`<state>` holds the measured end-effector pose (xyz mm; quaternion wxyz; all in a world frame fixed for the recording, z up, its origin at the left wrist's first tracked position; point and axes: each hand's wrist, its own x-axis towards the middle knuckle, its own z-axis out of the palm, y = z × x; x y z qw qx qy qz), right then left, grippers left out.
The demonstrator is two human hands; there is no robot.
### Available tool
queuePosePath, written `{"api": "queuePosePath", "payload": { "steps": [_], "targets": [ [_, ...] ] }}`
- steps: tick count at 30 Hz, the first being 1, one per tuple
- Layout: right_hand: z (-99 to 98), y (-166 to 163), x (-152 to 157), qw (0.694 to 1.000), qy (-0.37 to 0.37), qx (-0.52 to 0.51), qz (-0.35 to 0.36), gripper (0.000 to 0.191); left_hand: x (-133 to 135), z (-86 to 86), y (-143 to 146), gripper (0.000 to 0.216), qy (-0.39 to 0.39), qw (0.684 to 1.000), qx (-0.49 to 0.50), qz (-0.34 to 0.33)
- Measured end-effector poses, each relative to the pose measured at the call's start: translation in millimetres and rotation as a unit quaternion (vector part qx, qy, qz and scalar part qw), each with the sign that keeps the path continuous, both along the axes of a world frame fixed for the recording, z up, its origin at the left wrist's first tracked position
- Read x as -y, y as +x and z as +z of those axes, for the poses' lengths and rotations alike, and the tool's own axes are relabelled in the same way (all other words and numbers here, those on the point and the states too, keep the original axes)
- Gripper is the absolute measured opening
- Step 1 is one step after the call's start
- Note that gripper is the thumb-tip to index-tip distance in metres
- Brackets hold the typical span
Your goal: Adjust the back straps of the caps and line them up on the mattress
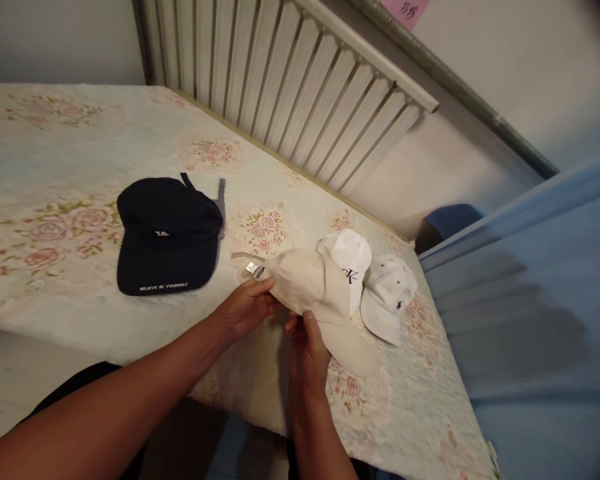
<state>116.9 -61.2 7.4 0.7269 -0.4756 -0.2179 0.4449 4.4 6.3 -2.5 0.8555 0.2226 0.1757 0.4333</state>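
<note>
One beige cap (pixel 305 280) sat between the left hand (pixel 247 308), pinching near its back, and the right hand (pixel 309 357), gripping its near edge, and a careless swing could have nudged the white cap (pixel 354 250) beyond the right hand.

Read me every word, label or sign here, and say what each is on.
"BELIEVE IN YOURSELF": brim of the dark cap.
Apparently "CK": front of the white cap.
Too small or blurred to read: the dark cap's front letters, the beige cap's shiny tag, the pink paper's handwriting.
</note>
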Motion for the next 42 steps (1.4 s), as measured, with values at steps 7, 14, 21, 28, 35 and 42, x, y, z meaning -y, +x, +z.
{"api": "queuePosePath", "payload": {
  "steps": [7, 14, 21, 28, 35, 42],
  "targets": [
    [-0.6, 2.5, -1.0, 1.000, 0.007, 0.010, 0.008, 0.018, -4.8, -5.6, -1.9, 0.016, -0.044, 0.999, -0.014, 0.015],
    [2.8, 2.8, -0.7, 0.999, 0.019, 0.027, 0.004, 0.013, -5.2, -5.0, -3.5, 0.010, -0.121, 0.990, -0.016, 0.068],
    [3.4, 5.3, 0.0, 1.000, 0.012, 0.003, 0.006, 0.016, -8.2, -3.5, -5.5, 0.016, -0.137, 0.988, -0.020, 0.074],
    [6.7, 6.4, -1.0, 1.000, 0.013, 0.003, -0.003, 0.019, -14.4, -5.6, -11.0, 0.013, -0.125, 0.988, -0.013, 0.088],
    [6.9, 8.3, -0.5, 1.000, 0.018, 0.018, -0.007, 0.017, -15.2, -8.0, -14.7, 0.010, -0.101, 0.992, -0.027, 0.075],
    [19.1, 20.5, -0.2, 0.999, 0.037, -0.020, -0.027, 0.013, -16.1, -6.8, -27.1, 0.017, 0.022, 0.980, -0.192, 0.056]
  ]
}}
